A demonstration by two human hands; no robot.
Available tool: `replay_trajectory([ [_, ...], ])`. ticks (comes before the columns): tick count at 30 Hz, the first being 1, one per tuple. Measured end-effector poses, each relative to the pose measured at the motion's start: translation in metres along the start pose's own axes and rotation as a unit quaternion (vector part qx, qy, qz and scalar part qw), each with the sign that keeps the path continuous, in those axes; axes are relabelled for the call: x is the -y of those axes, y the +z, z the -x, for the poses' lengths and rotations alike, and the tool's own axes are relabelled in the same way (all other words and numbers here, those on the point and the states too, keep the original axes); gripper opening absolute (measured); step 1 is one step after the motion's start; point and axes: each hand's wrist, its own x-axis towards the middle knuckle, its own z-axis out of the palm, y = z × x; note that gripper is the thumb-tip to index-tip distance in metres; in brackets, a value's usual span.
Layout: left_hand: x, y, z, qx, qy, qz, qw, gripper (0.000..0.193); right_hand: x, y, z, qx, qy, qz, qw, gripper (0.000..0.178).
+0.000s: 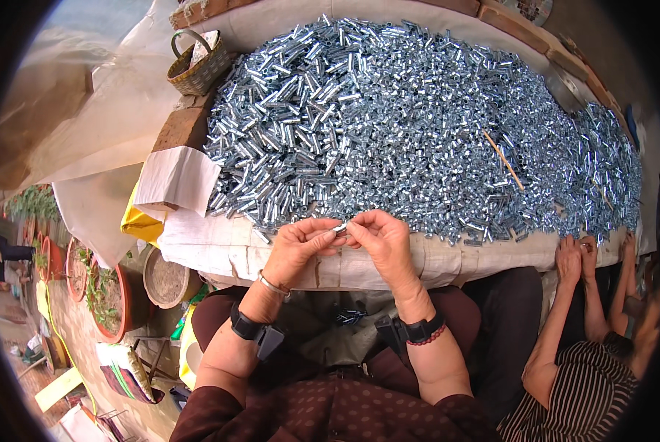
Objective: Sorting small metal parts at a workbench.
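Between the fingertips of both hands, over the near edge of the table, is a small shiny metal sleeve (339, 229). My left hand (300, 247) pinches one end of it. At the other end my right hand (380, 239) closes its thumb and forefinger. The fingers partly cover the piece, so its full length does not show. Just beyond both hands spreads a wide heap of silvery metal sleeves (389, 118), with longer tubes at the left and shorter ones in the middle and right. A few dark metal pieces (352, 317) lie in my lap.
A thin wooden stick (504, 160) lies on the heap. Bricks (180, 129) edge the table, with a wicker basket (197, 65) at the far left corner. Close on my right, a co-worker's hands (574, 258) are at the table edge. Plant pots (116, 302) stand at the left.
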Motion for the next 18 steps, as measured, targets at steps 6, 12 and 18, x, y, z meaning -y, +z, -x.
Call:
replay_trajectory([
  [6,0.006,-0.006,-0.002,-0.008,0.010,-0.010,1.000,0.022,-0.006,0.004,0.002,0.000,-0.025,-0.008,1.000,0.014],
  [12,0.006,-0.008,-0.001,-0.006,0.009,-0.035,0.999,0.023,-0.011,0.002,0.001,0.025,0.035,-0.041,0.998,0.016],
  [18,-0.004,-0.008,0.014,0.009,0.009,-0.025,1.000,0.022,-0.004,-0.004,0.004,0.042,0.036,-0.013,0.998,0.018],
])
